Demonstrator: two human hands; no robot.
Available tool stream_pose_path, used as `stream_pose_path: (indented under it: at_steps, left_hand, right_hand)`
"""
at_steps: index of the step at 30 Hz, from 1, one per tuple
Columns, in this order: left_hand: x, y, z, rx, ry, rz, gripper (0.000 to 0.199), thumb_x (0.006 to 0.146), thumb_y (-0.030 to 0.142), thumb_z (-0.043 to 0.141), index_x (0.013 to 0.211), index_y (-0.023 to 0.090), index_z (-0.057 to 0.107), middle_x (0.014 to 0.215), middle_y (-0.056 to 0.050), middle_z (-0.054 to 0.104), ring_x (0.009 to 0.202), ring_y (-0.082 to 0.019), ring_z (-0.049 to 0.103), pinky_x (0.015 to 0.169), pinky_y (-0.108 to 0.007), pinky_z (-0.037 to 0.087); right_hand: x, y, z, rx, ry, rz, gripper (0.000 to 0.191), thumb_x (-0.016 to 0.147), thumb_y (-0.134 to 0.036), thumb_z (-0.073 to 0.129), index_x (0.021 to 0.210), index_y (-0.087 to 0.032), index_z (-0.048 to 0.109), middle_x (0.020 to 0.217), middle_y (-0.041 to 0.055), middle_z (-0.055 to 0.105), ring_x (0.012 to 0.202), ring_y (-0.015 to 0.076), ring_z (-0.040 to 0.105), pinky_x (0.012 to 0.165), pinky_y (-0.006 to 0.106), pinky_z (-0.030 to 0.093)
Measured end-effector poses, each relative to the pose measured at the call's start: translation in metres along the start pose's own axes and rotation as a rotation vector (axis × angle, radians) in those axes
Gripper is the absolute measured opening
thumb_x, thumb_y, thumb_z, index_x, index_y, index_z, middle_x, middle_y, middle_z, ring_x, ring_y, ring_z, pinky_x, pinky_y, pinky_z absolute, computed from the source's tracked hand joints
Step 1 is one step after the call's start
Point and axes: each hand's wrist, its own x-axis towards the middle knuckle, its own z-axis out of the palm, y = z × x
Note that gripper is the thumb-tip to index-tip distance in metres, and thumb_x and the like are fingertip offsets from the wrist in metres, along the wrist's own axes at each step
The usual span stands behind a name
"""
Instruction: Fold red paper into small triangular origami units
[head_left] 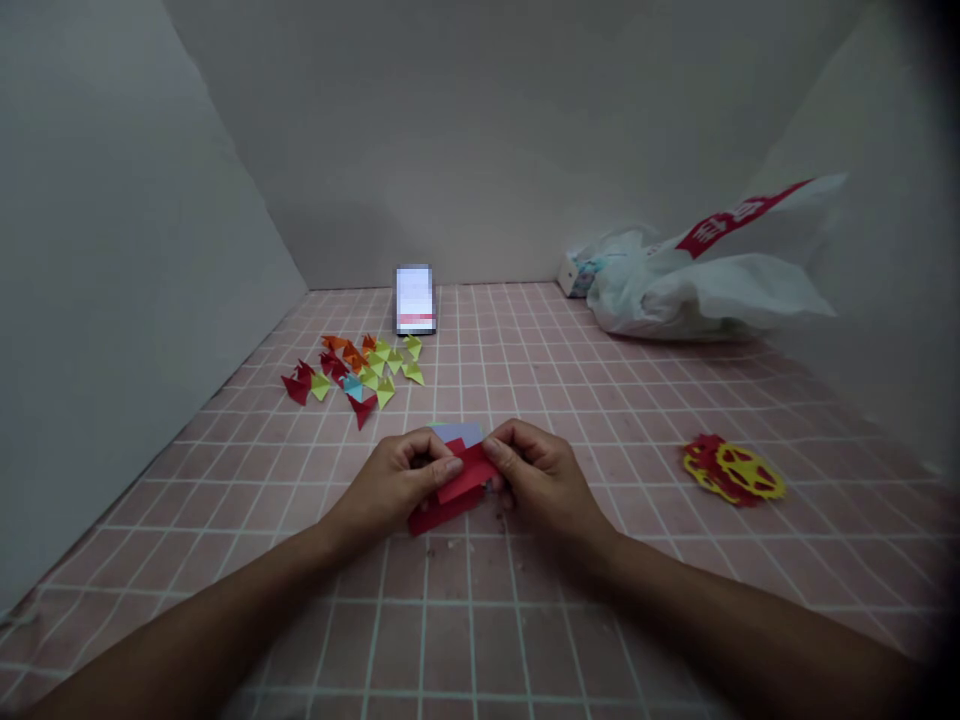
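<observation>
Between my two hands is a small piece of red paper (466, 474), with a crease or folded edge across it. My left hand (409, 470) pinches its left side between thumb and fingers. At the right end, my right hand (529, 462) grips the paper the same way. Below and behind it lie more red paper (442, 514) and a pale lilac sheet (459, 433), partly covered by my hands. Whether the lower red paper belongs to the held piece I cannot tell.
Several folded paper figures (352, 365) in red, orange, yellow and blue lie at the back left. A lit phone (415, 300) stands behind them. Red and yellow paper cut-outs (735, 470) lie right. A white plastic bag (675, 295) and a small box (574, 275) sit back right.
</observation>
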Motion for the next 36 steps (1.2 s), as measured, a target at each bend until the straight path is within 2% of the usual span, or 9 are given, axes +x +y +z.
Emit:
stream_pose_path:
  at_steps: [11, 15, 18, 20, 23, 29, 32, 36]
  left_hand:
    - [0.004, 0.0, -0.005, -0.086, 0.055, -0.02, 0.029, 0.077, 0.04, 0.068, 0.067, 0.017, 0.055, 0.051, 0.005, 0.053, 0.045, -0.008, 0.045, 0.048, -0.02, 0.034]
    - [0.003, -0.001, -0.007, -0.004, 0.097, 0.111, 0.025, 0.081, 0.04, 0.066, 0.079, 0.016, 0.061, 0.063, 0.003, 0.057, 0.052, -0.01, 0.048, 0.052, -0.022, 0.038]
    - [0.001, 0.0, -0.005, 0.147, 0.051, 0.21, 0.022, 0.086, 0.037, 0.061, 0.086, 0.016, 0.066, 0.074, 0.0, 0.063, 0.063, -0.012, 0.053, 0.059, -0.023, 0.041]
    - [-0.001, -0.001, -0.003, 0.25, -0.002, 0.263, 0.025, 0.09, 0.034, 0.056, 0.077, 0.015, 0.066, 0.071, 0.0, 0.061, 0.064, -0.012, 0.052, 0.06, -0.024, 0.039]
    - [-0.002, -0.004, 0.001, 0.366, -0.009, 0.33, 0.03, 0.093, 0.031, 0.052, 0.072, 0.015, 0.065, 0.067, 0.0, 0.059, 0.062, -0.012, 0.05, 0.061, -0.025, 0.037]
    - [-0.002, -0.008, 0.004, 0.395, -0.018, 0.416, 0.025, 0.092, 0.027, 0.05, 0.072, 0.017, 0.061, 0.066, 0.0, 0.059, 0.063, -0.013, 0.052, 0.062, -0.025, 0.037]
    - [-0.002, -0.007, 0.004, 0.396, -0.024, 0.424, 0.023, 0.092, 0.026, 0.05, 0.074, 0.017, 0.061, 0.07, -0.001, 0.062, 0.066, -0.015, 0.055, 0.064, -0.026, 0.038]
    - [-0.002, -0.005, 0.003, 0.377, 0.024, 0.344, 0.025, 0.091, 0.03, 0.051, 0.07, 0.018, 0.058, 0.064, 0.001, 0.057, 0.061, -0.014, 0.05, 0.06, -0.026, 0.036]
  right_hand:
    - [0.006, 0.002, -0.001, 0.072, 0.064, 0.034, 0.026, 0.086, -0.041, 0.062, 0.073, -0.02, 0.055, 0.053, -0.0054, 0.054, 0.04, 0.0076, 0.045, 0.04, 0.021, 0.035]
    - [0.004, 0.002, -0.001, 0.028, 0.025, 0.044, 0.026, 0.088, -0.042, 0.06, 0.073, -0.021, 0.055, 0.052, -0.0057, 0.053, 0.039, 0.0082, 0.043, 0.04, 0.022, 0.033]
    - [-0.001, 0.001, 0.001, -0.064, -0.053, 0.006, 0.026, 0.09, -0.038, 0.058, 0.073, -0.02, 0.057, 0.054, -0.0046, 0.052, 0.044, 0.0091, 0.045, 0.044, 0.022, 0.034]
    - [-0.004, 0.001, 0.002, -0.11, -0.1, -0.019, 0.025, 0.091, -0.036, 0.057, 0.072, -0.02, 0.057, 0.056, -0.0038, 0.053, 0.047, 0.0094, 0.045, 0.045, 0.022, 0.034]
    - [-0.005, 0.001, 0.003, -0.099, -0.147, -0.013, 0.026, 0.092, -0.036, 0.057, 0.072, -0.02, 0.056, 0.057, -0.0033, 0.053, 0.049, 0.0096, 0.045, 0.047, 0.023, 0.034]
    - [-0.003, 0.005, 0.001, -0.093, -0.237, 0.021, 0.028, 0.092, -0.042, 0.058, 0.075, -0.02, 0.054, 0.054, -0.0045, 0.051, 0.046, 0.0096, 0.042, 0.046, 0.023, 0.031]
    - [-0.003, 0.006, 0.0, -0.176, -0.176, -0.027, 0.032, 0.094, -0.044, 0.054, 0.073, -0.02, 0.055, 0.056, -0.0034, 0.051, 0.048, 0.0103, 0.042, 0.047, 0.024, 0.031]
    - [-0.003, 0.003, 0.001, -0.194, -0.111, -0.055, 0.034, 0.091, -0.045, 0.057, 0.069, -0.02, 0.055, 0.057, -0.0023, 0.05, 0.052, 0.0117, 0.043, 0.049, 0.025, 0.032]
